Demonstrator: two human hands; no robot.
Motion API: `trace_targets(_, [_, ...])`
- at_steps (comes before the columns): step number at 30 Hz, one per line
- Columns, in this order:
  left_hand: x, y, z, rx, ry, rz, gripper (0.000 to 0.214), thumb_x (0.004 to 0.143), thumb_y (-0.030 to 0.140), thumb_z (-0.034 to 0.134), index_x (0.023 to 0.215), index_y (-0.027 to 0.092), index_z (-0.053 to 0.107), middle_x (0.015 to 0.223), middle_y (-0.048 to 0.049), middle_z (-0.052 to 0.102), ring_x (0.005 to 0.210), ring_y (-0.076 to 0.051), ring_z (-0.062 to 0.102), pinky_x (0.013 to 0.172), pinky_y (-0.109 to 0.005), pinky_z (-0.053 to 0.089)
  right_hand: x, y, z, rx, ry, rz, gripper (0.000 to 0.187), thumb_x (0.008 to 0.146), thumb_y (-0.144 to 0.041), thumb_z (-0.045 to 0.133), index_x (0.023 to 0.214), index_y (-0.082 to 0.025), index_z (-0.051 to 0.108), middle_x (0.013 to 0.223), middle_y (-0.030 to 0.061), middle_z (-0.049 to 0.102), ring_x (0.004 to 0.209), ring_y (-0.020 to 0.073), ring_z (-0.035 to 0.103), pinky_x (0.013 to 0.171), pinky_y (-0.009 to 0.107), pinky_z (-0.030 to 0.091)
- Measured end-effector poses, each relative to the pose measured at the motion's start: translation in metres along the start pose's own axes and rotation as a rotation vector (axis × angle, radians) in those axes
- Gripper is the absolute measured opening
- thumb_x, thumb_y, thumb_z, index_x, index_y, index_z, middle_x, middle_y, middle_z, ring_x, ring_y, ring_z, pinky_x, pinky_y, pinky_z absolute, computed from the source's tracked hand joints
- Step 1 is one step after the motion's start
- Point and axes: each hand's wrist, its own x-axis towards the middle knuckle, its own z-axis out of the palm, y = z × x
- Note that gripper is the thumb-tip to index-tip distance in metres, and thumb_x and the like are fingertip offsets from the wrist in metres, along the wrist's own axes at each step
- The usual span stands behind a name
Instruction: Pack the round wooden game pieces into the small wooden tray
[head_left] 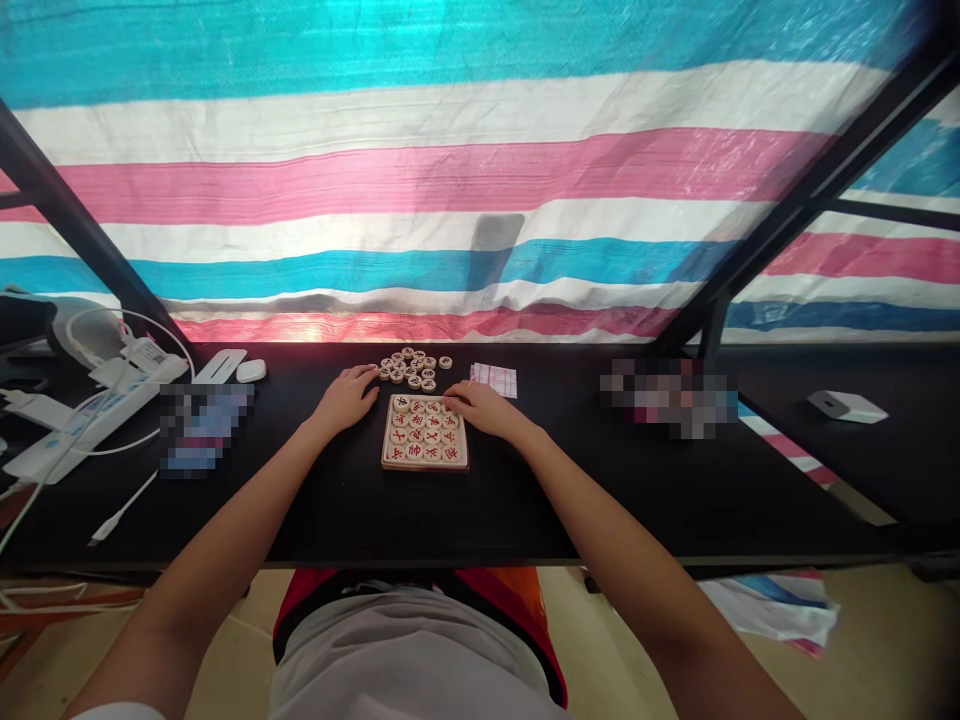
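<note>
A shallow square box (387, 462) lies on the black table, filled with rows of round Chinese chess pieces (415, 436). Most show red characters; the one in its far left corner is marked in black. My right hand (486, 408) reaches over the box's far right corner, thumb and fingertips closed on a Chinese chess piece there, which they mostly cover. My left hand (349, 398) lies palm down, fingers extended, left of the box. Its fingertips come close to a loose cluster of black-marked pieces (407, 368) behind the box; whether they touch one I cannot tell.
Behind my right hand lies a folded paper sheet with a red grid (495, 379). A white power strip (90, 420) with cables and a white earphone case (251, 371) sit at the left. Blurred items flank both sides. A white adapter (847, 406) stands far right; striped sheeting (450, 180) hangs behind.
</note>
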Motion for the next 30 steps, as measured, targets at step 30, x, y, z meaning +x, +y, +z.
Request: trace_targets(30, [-0.017, 0.04, -0.03, 0.141, -0.01, 0.004, 0.035, 0.084, 0.034, 0.049, 0.117, 0.022, 0.056, 0.1, -0.007, 0.06, 0.099, -0.025, 0.058, 0.082, -0.032, 0.047, 0.001, 0.003, 0.001, 0.002, -0.006, 0.0, 0.03, 0.094, -0.035, 0.043, 0.1, -0.016, 0.067, 0.092, 0.0081, 0.064, 0.084, 0.0172, 0.058, 0.077, 0.027, 0.041])
